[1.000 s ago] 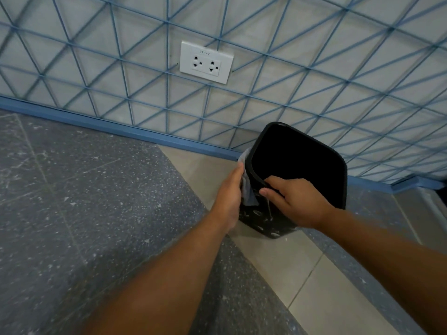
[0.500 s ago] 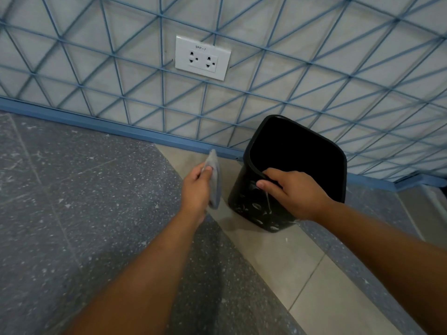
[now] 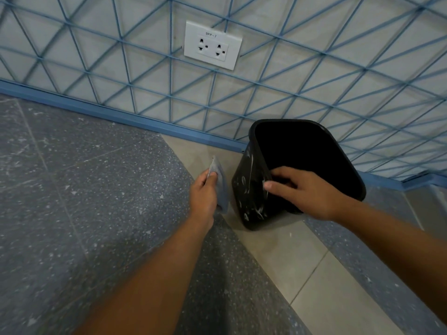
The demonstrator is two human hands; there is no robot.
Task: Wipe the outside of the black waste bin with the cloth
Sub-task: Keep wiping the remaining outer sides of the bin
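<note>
The black waste bin [image 3: 249, 189] stands on the floor by the wall, tilted toward me, its dark inside showing. White streaks mark its left outer side. My right hand [image 3: 304, 192] grips the bin's near rim, thumb outside and fingers curled over the edge. My left hand [image 3: 204, 194] holds a small grey cloth [image 3: 221, 182] pinched between thumb and fingers. The cloth hangs a short gap to the left of the bin, apart from it.
A wall with a blue triangular grid and a blue skirting [image 3: 121, 117] runs behind the bin. A white double socket [image 3: 212, 45] sits on the wall above. The floor has dark speckled tiles [image 3: 84, 201] and beige tiles [image 3: 285, 257].
My left hand has pulled the cloth off the bin's left side and away to the left. My right hand has kept its grip on the rim.
</note>
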